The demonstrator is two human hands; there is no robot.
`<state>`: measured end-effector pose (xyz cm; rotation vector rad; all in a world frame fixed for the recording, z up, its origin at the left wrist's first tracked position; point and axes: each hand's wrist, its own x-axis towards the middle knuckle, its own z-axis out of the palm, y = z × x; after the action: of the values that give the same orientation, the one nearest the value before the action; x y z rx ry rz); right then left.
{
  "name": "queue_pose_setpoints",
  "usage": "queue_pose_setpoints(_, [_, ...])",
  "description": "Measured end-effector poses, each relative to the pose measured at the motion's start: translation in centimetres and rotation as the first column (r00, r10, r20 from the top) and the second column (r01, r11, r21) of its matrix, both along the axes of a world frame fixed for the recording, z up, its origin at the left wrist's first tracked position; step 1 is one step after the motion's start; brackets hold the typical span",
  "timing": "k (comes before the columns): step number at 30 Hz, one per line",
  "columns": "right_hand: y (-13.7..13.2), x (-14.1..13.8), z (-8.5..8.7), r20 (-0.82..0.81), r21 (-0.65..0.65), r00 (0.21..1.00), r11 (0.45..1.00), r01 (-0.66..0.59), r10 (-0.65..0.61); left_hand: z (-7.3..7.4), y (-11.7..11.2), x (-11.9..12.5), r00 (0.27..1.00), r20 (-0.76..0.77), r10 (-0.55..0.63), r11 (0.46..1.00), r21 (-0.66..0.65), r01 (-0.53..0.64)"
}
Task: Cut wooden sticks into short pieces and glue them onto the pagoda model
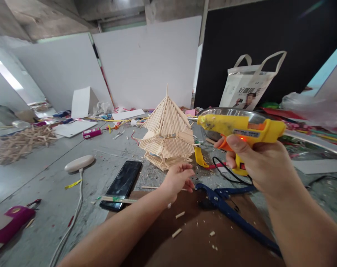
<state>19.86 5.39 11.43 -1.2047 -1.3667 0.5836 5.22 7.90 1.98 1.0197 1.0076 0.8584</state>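
My right hand (257, 159) is wrapped round the handle of a yellow hot glue gun (226, 126), raised with its nozzle to the left and a red light lit. A pagoda-like model (167, 129) of thin wooden sticks stands upright in front of me. Low before its base is my left hand (178, 180), its fingers curled in; what they hold, if anything, is hidden. A thin wooden stick (149, 187) lies behind that wrist, partly covered. Blue-handled cutters (229, 211) rest on a brown board (196, 241), just right of my left fingers.
Left of the model are a black phone (122, 183), a white corded device (79, 163), a magenta item (11, 230) and a stick pile (23, 142). A metal bowl (213, 135) sits behind the glue gun. A white bag (242, 85) stands against the black panel (268, 37).
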Motion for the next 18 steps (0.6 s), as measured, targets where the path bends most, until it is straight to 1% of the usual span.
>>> queue_pose_setpoints(3, [0.1, 0.2, -0.1, 0.017, -0.006, 1.0, 1.0, -0.019, 0.019, 0.2, 0.5, -0.6, 0.977, 0.17, 0.129, 0.991, -0.038, -0.125])
queue_pose_setpoints(7, [-0.1, 0.0, 0.1, -0.007, -0.004, 1.0, 1.0, 0.009, -0.009, 0.3, 1.0, -0.9, 0.924, 0.283, 0.258, 0.966, -0.061, -0.252])
queue_pose_setpoints(11, [-0.2, -0.2, 0.2, -0.019, -0.02, 1.0, 1.0, 0.009, -0.009, 0.1, 1.2, -0.6, 0.878, 0.338, 0.338, 0.941, -0.099, -0.324])
queue_pose_setpoints(14, [-0.3, -0.2, 0.2, -0.023, -0.026, 1.0, 1.0, 0.007, -0.007, 0.0, 1.2, -0.5, 0.855, 0.336, 0.394, 0.918, -0.096, -0.385])
queue_pose_setpoints(16, [-0.2, -0.1, 0.2, -0.028, -0.029, 1.0, 1.0, 0.002, -0.003, 0.1, 1.2, -0.5, 0.835, 0.331, 0.439, 0.895, -0.084, -0.437])
queue_pose_setpoints(18, [-0.2, 0.0, 0.2, -0.028, -0.034, 1.0, 0.999, -0.011, 0.011, 0.0, 1.3, -0.6, 0.804, 0.331, 0.494, 0.862, -0.061, -0.504])
